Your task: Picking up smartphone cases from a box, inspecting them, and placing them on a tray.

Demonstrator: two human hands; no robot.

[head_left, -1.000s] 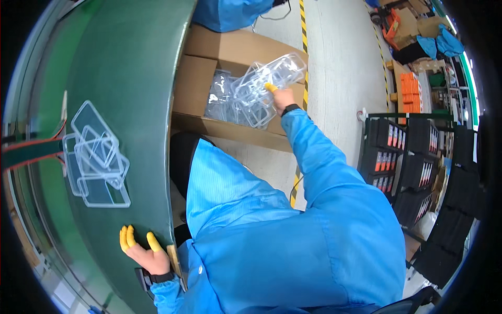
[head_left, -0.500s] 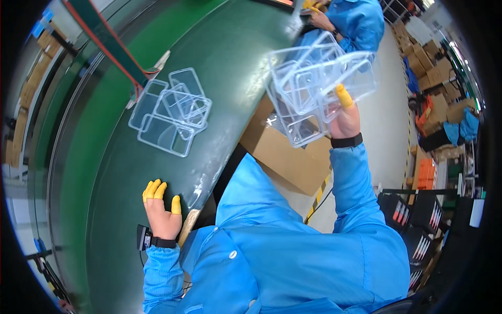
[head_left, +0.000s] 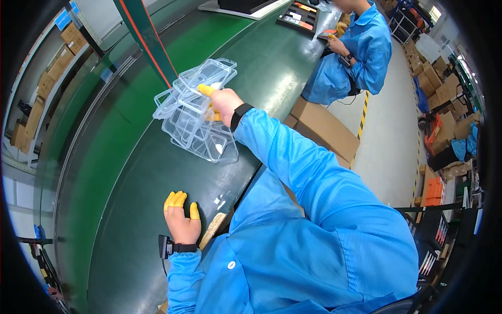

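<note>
A bunch of clear plastic trays [head_left: 191,99] is gripped in my right hand [head_left: 222,104], thumb on top and fingers underneath. They overlap at odd angles above the green table. More clear trays [head_left: 209,144] show below and behind them; where the held ones end and the others begin is hard to make out. My left hand [head_left: 182,220] lies on the table near its close edge, fingers stretched out and holding nothing. Yellow covers sit on the fingertips of both hands.
The green tabletop [head_left: 138,230] curves away ahead, with a green post [head_left: 146,42] at its far side. A cardboard box [head_left: 324,125] stands right of the table. Beyond it sits a co-worker in blue [head_left: 361,52], near a dark tray [head_left: 298,18] of small items.
My right hand has swung left with the clear trays, from above the cardboard box to over the trays on the table. The left hand stays resting on the tabletop.
</note>
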